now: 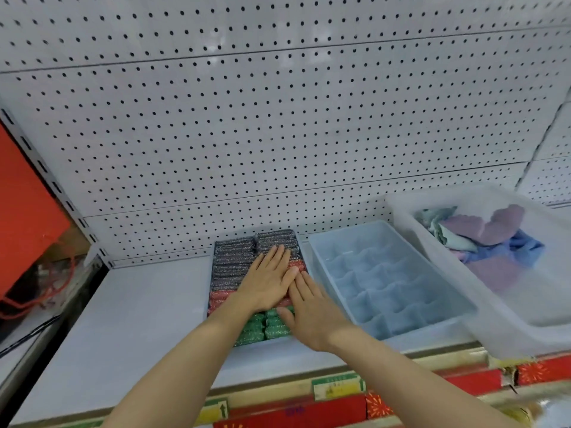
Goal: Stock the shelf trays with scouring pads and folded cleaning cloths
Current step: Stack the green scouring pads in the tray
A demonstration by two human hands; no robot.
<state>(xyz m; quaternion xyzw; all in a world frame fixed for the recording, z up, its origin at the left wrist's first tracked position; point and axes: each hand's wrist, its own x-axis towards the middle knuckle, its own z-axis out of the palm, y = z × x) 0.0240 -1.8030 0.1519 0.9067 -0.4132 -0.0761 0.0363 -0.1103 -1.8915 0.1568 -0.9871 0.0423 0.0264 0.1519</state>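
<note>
A tray of scouring pads (230,264) stands on the white shelf, filled in rows: grey at the back, red in the middle, green (253,329) at the front. My left hand (267,281) lies flat on the grey and red pads, fingers together. My right hand (312,313) rests flat beside it on the tray's right side, fingers spread slightly. Neither hand holds anything. To the right sits a blue divided tray (392,282) with nothing in its compartments. Further right, a clear plastic bin (494,304) holds loose purple, blue and green cleaning cloths (488,233).
A white pegboard wall (278,118) backs the shelf (129,319). The shelf's front edge carries red and yellow price labels (338,387). A red panel (24,205) and orange cords lie at the left, beyond the shelf upright.
</note>
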